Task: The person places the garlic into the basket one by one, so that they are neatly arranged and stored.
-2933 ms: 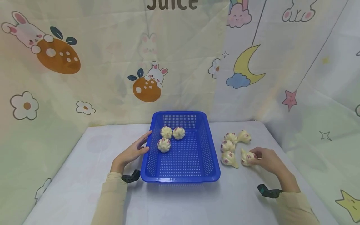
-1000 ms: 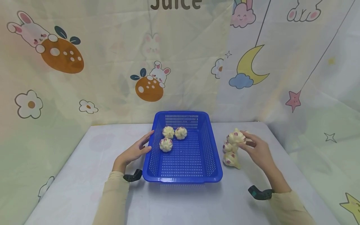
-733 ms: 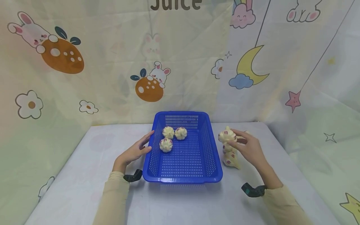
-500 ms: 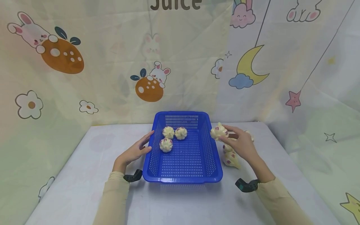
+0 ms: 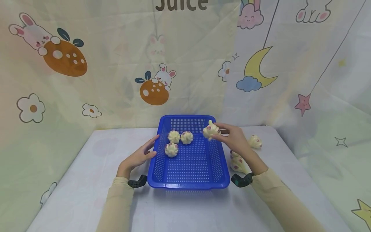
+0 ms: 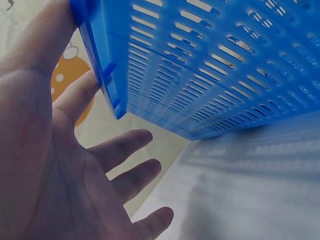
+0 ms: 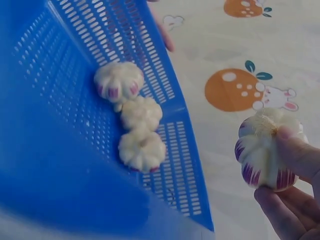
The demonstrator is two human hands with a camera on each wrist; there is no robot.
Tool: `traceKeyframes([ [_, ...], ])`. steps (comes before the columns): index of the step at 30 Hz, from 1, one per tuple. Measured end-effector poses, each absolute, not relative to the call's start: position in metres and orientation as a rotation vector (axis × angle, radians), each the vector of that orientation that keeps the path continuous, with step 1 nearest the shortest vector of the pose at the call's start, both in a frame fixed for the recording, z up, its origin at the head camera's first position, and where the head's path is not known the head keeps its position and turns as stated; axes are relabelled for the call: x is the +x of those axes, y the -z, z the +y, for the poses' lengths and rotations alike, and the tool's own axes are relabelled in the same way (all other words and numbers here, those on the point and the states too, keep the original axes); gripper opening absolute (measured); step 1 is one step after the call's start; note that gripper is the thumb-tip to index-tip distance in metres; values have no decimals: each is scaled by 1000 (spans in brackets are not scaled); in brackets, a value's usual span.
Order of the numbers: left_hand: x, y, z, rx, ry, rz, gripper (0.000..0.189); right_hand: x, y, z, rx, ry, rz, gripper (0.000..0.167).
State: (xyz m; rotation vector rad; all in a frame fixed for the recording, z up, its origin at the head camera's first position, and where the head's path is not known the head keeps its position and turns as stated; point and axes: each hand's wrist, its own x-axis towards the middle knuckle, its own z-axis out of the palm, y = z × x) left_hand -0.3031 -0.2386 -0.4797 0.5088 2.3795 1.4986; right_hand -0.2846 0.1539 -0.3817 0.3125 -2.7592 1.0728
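A blue plastic basket [image 5: 188, 185] with slotted walls stands on the white table. Three garlic bulbs [image 5: 171, 150] sit inside it toward the back left. My left hand [image 5: 136, 160] rests against the basket's left rim, fingers spread and fairly straight; the left wrist view shows the thumb and index finger touching the rim. My right hand [image 5: 234, 138] pinches another garlic bulb [image 7: 267, 150] between thumb and fingers, above the basket's back right part. In the head view this bulb's stem points up.
To the right of the basket lie more garlic bulbs [image 5: 238, 163], partly hidden by the right forearm. A single bulb [image 5: 255, 141] lies farther back right. A patterned cloth [image 5: 116, 80] hangs behind the table [image 5: 95, 167].
My right hand has picked up a garlic bulb from the right side of the table and carried it left over the basket. The left hand stays on the rim.
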Motion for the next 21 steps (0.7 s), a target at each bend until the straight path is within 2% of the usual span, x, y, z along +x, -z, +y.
traceKeyframes([
  [12,-302,479,-240,512,-1508,2366,70,-311,377,118,437,-1269,-2742,53],
  [21,-301,477,-237,519,-1519,2360,70,-327,403,97,445,-1254,-2742,52],
])
